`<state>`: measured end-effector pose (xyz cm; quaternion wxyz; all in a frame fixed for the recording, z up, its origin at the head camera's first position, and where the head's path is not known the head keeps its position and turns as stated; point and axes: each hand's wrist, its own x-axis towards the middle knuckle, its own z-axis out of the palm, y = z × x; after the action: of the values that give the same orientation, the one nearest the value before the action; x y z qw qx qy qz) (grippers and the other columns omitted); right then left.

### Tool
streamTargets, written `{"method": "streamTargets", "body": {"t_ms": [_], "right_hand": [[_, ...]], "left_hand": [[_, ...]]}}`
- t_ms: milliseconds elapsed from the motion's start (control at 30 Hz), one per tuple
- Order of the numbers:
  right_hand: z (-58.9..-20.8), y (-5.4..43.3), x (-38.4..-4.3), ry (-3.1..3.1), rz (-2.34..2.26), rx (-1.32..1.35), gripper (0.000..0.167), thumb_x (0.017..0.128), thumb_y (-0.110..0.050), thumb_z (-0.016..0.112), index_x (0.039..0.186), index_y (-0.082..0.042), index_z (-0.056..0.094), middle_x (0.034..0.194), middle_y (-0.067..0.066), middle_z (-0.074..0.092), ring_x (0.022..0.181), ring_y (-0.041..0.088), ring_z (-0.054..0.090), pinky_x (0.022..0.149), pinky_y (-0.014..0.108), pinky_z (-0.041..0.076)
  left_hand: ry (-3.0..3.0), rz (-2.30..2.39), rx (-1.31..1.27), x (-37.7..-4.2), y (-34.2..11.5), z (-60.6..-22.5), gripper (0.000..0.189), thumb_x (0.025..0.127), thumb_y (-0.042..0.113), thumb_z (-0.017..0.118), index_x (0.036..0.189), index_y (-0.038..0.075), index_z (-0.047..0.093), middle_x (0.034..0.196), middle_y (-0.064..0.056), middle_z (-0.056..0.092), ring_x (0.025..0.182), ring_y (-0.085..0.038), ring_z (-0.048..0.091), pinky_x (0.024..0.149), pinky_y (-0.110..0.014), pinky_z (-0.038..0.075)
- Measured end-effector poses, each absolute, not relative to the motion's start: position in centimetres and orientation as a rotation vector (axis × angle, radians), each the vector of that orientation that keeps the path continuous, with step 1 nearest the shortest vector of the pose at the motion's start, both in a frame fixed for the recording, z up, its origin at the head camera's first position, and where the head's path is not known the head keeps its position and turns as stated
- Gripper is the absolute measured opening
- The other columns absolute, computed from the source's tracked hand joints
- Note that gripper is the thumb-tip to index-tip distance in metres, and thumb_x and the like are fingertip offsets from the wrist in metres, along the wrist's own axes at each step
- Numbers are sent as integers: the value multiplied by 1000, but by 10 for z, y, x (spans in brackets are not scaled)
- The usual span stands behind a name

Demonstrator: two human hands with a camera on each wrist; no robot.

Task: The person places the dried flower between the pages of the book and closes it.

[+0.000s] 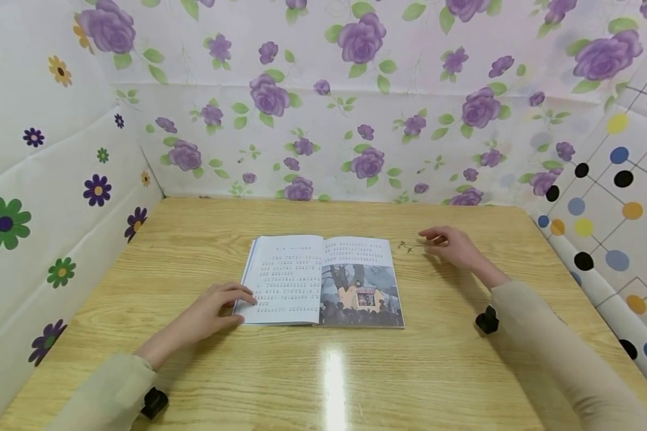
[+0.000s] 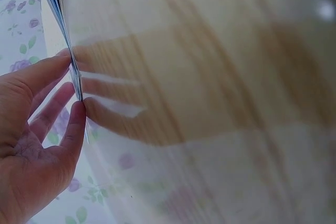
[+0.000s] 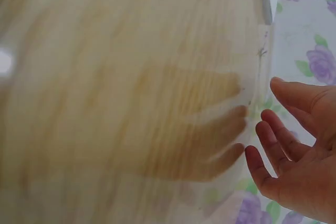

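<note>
An open book [image 1: 291, 269] lies on the wooden table, with printed text on the left page and text above a dark picture [image 1: 358, 299] on the right. My left hand [image 1: 221, 308] rests at the book's lower left edge, fingertips on the page and thumb by the edge. In the left wrist view, fingers of the left hand [image 2: 42, 124] touch the book's thin side [image 2: 73, 72]. Right of the book lies a small thin sprig [image 1: 408, 246]. Beside its stem hovers my right hand [image 1: 453, 246]. The right wrist view shows the right hand [image 3: 294, 145] with loosely bent, spread fingers and nothing between them.
The glossy wooden table [image 1: 280, 377] reaches back to a wall cover [image 1: 323, 120] with purple flowers. A flower-patterned cover [image 1: 48, 239] stands on the left, a dotted one [image 1: 609, 239] on the right. Black devices show under the left sleeve [image 1: 105, 392] and right sleeve [image 1: 561, 353].
</note>
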<state>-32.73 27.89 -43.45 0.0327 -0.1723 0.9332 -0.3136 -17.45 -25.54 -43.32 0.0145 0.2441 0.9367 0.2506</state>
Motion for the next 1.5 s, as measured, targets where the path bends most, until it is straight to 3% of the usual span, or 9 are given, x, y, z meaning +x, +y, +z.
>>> {"method": "streamTargets", "body": {"t_ms": [200, 367, 500, 667, 900, 1200, 1500], "right_hand": [[-440, 287, -329, 2856, -938, -523, 41, 95, -12, 65, 134, -3, 59, 126, 26, 62, 111, 39, 60, 94, 53, 50], [-441, 292, -334, 2797, -988, -414, 38, 95, -15, 66, 132, -6, 62, 120, 21, 62, 102, 29, 58, 82, 36, 51], [-442, 295, -337, 2750, -1044, -339, 37, 95, -19, 67, 130, -7, 63, 117, 18, 61, 92, 23, 53, 70, 28, 46], [-444, 294, -337, 2737, -1099, -271, 33, 94, -21, 68, 125, -8, 67, 110, 14, 63, 84, 19, 52, 63, 27, 45], [-451, 293, -339, 2799, -1087, -203, 30, 93, -27, 70, 117, -9, 71, 108, 11, 70, 81, 14, 57, 66, 26, 47], [-450, 292, -343, 2834, -1064, -168, 26, 93, -27, 70, 112, -10, 73, 105, 12, 71, 79, 18, 55, 66, 28, 45], [-450, 292, -346, 2848, -1031, -149, 26, 93, -29, 69, 112, -12, 74, 115, 14, 71, 85, 20, 57, 71, 30, 43]], "left_hand": [[2910, 766, 749, -176, -255, -430, 30, 84, 9, 76, 113, 18, 72, 128, -8, 64, 113, -30, 56, 90, -42, 45], [2916, 767, 764, -177, -254, -430, 30, 84, 9, 76, 112, 18, 72, 127, -8, 64, 110, -27, 56, 86, -37, 44], [2909, 765, 754, -178, -255, -430, 31, 84, 8, 76, 113, 18, 72, 127, -8, 64, 113, -29, 56, 89, -41, 45], [2903, 762, 745, -177, -257, -430, 31, 84, 8, 76, 112, 17, 72, 128, -9, 64, 116, -33, 55, 93, -48, 45], [2898, 760, 754, -175, -257, -431, 31, 83, 8, 77, 113, 18, 72, 127, -9, 64, 114, -30, 56, 90, -43, 45], [2898, 761, 747, -178, -257, -432, 32, 83, 8, 77, 113, 18, 71, 127, -9, 64, 113, -28, 57, 88, -41, 45], [2890, 774, 744, -178, -258, -433, 33, 83, 9, 77, 114, 19, 71, 127, -8, 64, 113, -28, 57, 89, -41, 47]]}}
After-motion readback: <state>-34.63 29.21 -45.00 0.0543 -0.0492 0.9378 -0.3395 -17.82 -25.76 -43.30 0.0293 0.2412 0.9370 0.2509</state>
